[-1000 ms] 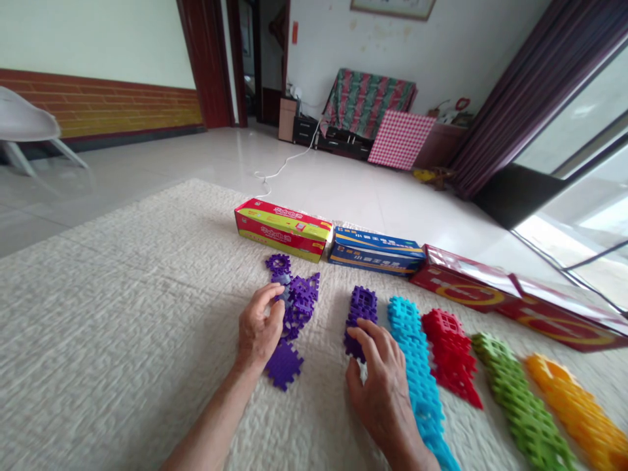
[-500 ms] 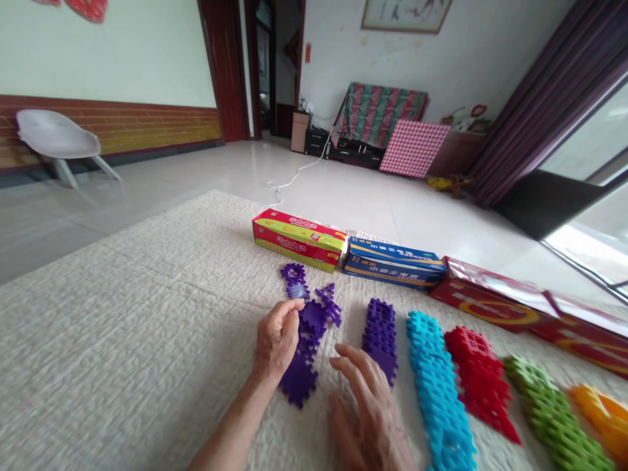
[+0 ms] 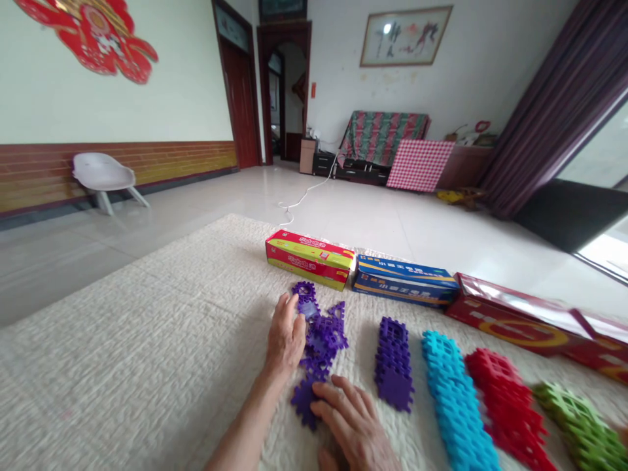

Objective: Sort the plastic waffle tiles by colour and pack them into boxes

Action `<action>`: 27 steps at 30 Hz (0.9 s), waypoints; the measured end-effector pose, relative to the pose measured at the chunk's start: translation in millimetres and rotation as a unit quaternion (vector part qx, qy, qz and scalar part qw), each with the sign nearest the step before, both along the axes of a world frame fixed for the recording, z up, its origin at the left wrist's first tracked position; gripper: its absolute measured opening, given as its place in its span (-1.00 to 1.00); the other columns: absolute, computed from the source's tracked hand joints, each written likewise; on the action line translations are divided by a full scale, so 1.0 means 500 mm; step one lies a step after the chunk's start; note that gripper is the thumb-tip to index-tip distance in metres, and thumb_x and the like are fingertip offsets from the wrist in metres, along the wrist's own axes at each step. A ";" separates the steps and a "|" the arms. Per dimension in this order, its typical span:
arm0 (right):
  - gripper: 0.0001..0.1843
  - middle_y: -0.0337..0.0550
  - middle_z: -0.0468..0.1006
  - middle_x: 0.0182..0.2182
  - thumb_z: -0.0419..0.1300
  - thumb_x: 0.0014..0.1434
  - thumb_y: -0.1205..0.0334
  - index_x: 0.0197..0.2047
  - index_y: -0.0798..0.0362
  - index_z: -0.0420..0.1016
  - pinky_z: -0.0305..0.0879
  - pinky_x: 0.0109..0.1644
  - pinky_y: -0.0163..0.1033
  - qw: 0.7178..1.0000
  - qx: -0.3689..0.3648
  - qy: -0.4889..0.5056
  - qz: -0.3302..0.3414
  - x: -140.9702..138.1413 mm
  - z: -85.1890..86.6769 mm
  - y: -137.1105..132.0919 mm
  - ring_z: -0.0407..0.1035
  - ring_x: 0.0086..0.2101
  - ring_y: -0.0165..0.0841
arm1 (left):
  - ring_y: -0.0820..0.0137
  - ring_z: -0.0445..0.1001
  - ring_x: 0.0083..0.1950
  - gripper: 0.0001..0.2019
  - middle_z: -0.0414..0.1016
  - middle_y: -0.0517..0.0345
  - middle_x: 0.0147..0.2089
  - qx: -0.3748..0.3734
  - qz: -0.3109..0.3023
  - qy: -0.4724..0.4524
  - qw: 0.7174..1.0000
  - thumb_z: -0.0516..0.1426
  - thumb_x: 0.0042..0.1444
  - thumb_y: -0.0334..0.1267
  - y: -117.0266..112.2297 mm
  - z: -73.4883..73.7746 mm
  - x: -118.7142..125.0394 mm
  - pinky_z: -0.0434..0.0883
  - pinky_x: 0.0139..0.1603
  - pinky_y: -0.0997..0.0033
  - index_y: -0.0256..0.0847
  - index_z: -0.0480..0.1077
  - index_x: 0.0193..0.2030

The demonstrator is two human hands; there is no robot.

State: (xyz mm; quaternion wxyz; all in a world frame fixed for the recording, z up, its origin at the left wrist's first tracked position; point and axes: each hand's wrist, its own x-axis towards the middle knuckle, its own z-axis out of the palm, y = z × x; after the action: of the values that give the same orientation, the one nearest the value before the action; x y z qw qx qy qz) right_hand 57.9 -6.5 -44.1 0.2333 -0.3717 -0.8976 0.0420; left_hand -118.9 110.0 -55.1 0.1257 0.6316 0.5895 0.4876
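Note:
A loose heap of purple interlocking plastic tiles (image 3: 321, 337) lies on the cream quilted mat. My left hand (image 3: 286, 337) is at the heap's left side, thumb and fingers apart, close to the tiles; whether it touches them is hard to tell. Flat on the mat, nearest me, is a purple square tile (image 3: 303, 399) with toothed edges. The fingertips of my right hand (image 3: 350, 422) rest at its right edge, fingers stretched out, thumb partly hidden. A neat overlapping row of purple tiles (image 3: 394, 366) lies to the right of that hand.
Rows of blue tiles (image 3: 456, 399), red tiles (image 3: 510, 405) and green tiles (image 3: 581, 425) extend rightward. Behind them stand a red-yellow box (image 3: 309, 261), a blue box (image 3: 405, 281) and dark red boxes (image 3: 515, 320). A white chair (image 3: 105, 176) is by the left wall.
The view has tilted up, so everything sits lower. My left hand's pinched fingers have spread. My right hand has moved left onto the square tile. The purple heap looks more bunched together.

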 end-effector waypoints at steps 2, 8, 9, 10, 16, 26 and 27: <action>-0.54 -0.12 0.53 0.04 0.19 -0.03 0.31 0.00 -0.04 0.40 0.28 0.08 -0.07 1.000 0.012 0.018 0.000 -0.001 0.006 0.000 0.33 0.10 -0.14 | 0.18 0.29 0.27 -0.63 0.34 -0.18 0.21 0.003 0.003 0.022 1.000 -0.04 0.20 -0.33 0.035 0.009 0.006 0.24 0.31 0.07 -0.32 0.34 0.11; -0.61 -0.10 0.57 -0.06 0.15 -0.06 0.37 -0.09 0.00 0.41 0.32 0.04 -0.14 0.996 0.033 0.078 0.004 -0.009 0.020 0.000 0.41 -0.02 -0.24 | 0.19 0.40 0.12 -0.68 0.46 -0.12 0.03 -0.001 0.018 0.078 0.997 0.04 0.17 -0.29 0.101 0.028 0.029 0.33 0.19 0.13 -0.29 0.38 0.04; -0.61 -0.11 0.57 -0.07 0.14 -0.07 0.39 -0.10 0.00 0.40 0.32 0.03 -0.14 0.995 0.036 0.089 0.002 -0.010 0.021 0.000 0.41 -0.03 -0.24 | 0.18 0.40 0.11 -0.67 0.47 -0.11 0.02 -0.007 0.022 0.086 0.996 0.05 0.16 -0.28 0.103 0.029 0.033 0.33 0.18 0.12 -0.28 0.38 0.05; -0.61 -0.12 0.57 -0.08 0.14 -0.07 0.40 -0.11 0.00 0.41 0.33 0.03 -0.15 0.994 0.038 0.100 0.001 -0.012 0.023 0.000 0.41 -0.04 -0.25 | 0.18 0.40 0.11 -0.66 0.47 -0.11 0.01 -0.015 0.025 0.093 0.995 0.07 0.14 -0.28 0.103 0.030 0.037 0.33 0.18 0.12 -0.28 0.38 0.05; -0.62 -0.15 0.56 -0.12 0.15 -0.10 0.46 -0.15 0.00 0.40 0.32 0.02 -0.17 0.988 0.021 0.154 0.003 -0.018 0.034 -0.003 0.40 -0.08 -0.28 | 0.20 0.42 0.05 -0.65 0.49 -0.02 -0.03 -0.034 -0.007 0.134 0.990 0.14 0.04 -0.32 0.081 0.034 0.051 0.32 0.18 0.17 -0.22 0.45 0.00; -0.58 -0.09 0.44 -0.08 0.17 -0.09 0.48 -0.12 -0.01 0.37 0.32 0.02 -0.16 0.979 -0.081 0.167 -0.084 -0.028 0.025 -0.035 0.36 -0.07 -0.24 | 0.27 0.47 0.01 -0.74 0.51 0.04 -0.07 -0.002 -0.094 0.089 0.992 0.07 0.07 -0.38 -0.036 0.033 0.035 0.39 0.14 0.21 -0.19 0.48 -0.12; -0.53 -0.07 0.43 -0.05 0.19 -0.11 0.45 -0.06 0.00 0.36 0.31 0.04 -0.13 0.979 -0.079 0.163 -0.095 -0.029 0.022 -0.036 0.35 -0.05 -0.21 | 0.29 0.48 -0.01 -0.74 0.52 0.05 -0.08 0.002 -0.103 0.080 0.992 0.04 0.09 -0.40 -0.043 0.033 0.034 0.40 0.12 0.23 -0.18 0.48 -0.12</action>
State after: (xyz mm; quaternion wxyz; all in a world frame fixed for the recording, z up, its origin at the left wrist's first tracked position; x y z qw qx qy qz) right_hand 43.3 -24.5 -33.0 0.3495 -0.4609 -0.8018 0.1500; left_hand -102.1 88.6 -38.9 0.1264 0.7259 0.5286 0.4215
